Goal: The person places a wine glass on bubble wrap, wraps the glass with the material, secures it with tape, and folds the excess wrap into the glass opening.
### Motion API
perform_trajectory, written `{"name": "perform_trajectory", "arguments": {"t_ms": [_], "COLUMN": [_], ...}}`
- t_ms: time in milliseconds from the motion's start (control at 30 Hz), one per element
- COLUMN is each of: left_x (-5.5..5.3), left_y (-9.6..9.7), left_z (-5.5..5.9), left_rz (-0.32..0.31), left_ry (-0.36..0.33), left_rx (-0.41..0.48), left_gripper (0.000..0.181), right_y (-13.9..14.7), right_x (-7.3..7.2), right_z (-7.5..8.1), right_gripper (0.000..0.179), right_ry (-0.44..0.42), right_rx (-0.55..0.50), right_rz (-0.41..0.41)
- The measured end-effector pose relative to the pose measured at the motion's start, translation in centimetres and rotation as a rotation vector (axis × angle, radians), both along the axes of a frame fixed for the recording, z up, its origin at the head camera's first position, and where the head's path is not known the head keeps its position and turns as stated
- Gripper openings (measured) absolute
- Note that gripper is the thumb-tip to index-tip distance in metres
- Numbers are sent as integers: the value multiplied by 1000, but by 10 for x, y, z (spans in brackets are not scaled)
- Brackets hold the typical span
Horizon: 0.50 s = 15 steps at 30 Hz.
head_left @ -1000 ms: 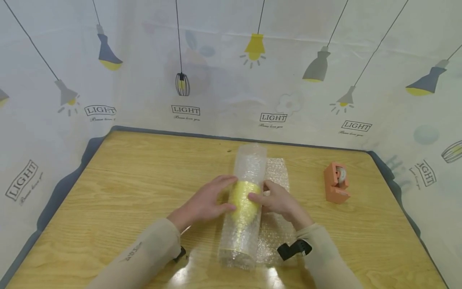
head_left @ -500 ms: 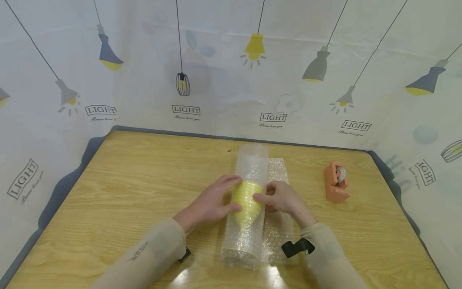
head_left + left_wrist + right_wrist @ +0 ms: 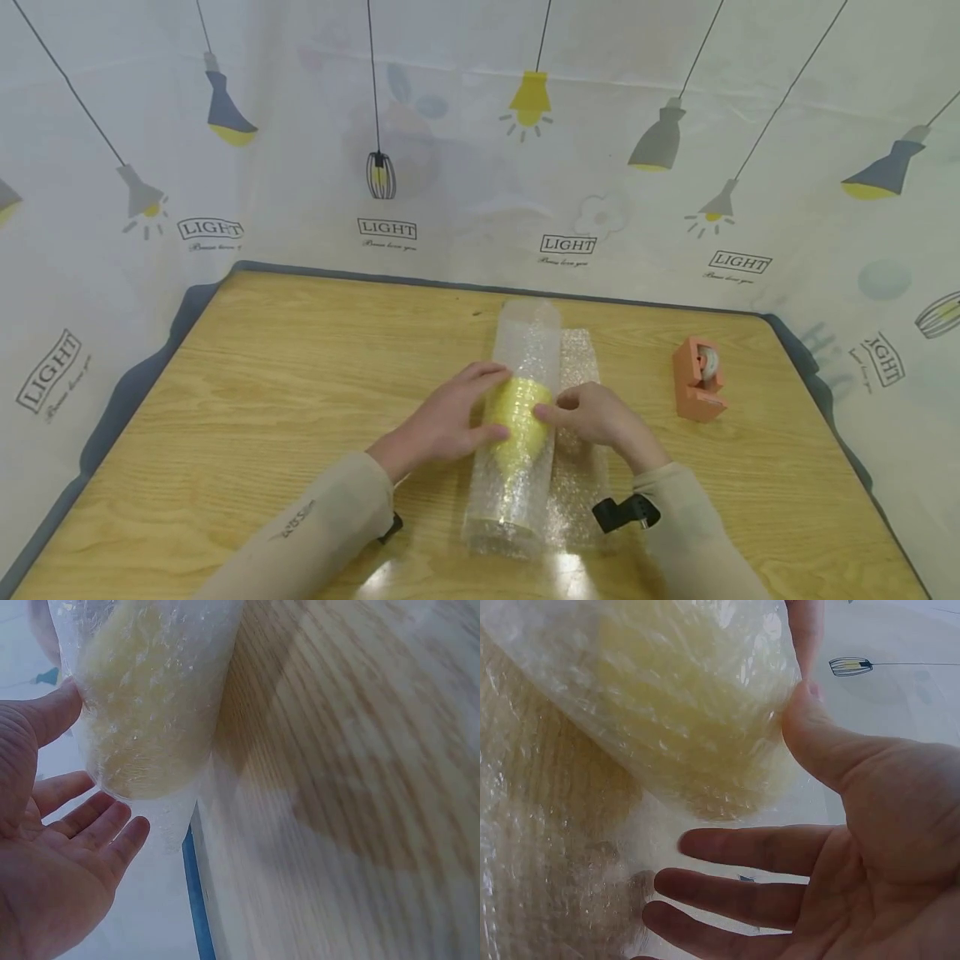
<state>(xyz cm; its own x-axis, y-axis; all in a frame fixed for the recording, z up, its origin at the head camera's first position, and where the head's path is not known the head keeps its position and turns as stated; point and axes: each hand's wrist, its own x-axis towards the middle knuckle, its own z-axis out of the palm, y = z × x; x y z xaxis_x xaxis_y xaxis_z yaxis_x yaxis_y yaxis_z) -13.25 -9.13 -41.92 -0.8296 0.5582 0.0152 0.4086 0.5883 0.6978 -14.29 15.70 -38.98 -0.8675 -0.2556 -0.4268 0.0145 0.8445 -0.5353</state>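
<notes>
A roll of clear bubble wrap [image 3: 510,500] lies lengthwise on the table, wound around a yellow object [image 3: 521,433] that narrows toward the near end; its kind is blurred by the layers. My left hand [image 3: 446,417] rests against the roll's left side, thumb and fingers spread and fairly straight. On the other side, my right hand [image 3: 603,417] touches the roll with its thumb on top. In the right wrist view, the fingers [image 3: 742,896] extend loosely beside the wrap. A flat tail of bubble wrap [image 3: 577,492] stretches out from under the roll to the right.
An orange tape dispenser [image 3: 697,383] with a roll of tape stands at the right on the wooden table [image 3: 300,358]. A white curtain [image 3: 465,183] printed with lamps rises behind the table and along its sides.
The bubble-wrap roll has moved slightly to the right over the flat tail, and less of that tail shows. Both hands have moved right with it. The tape dispenser has stayed put.
</notes>
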Motion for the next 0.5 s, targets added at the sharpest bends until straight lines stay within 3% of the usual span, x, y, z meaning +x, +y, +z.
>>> {"name": "perform_trajectory", "arguments": {"t_ms": [500], "left_x": [1], "left_y": [-4], "left_z": [-2], "left_rz": [27], "left_ry": [1], "left_rx": [2], "left_gripper": [83], "right_y": [-1], "right_x": [0], "right_z": [1], "right_gripper": [76], "right_ry": [-52], "right_rx": [-69], "right_rz": [-34]}}
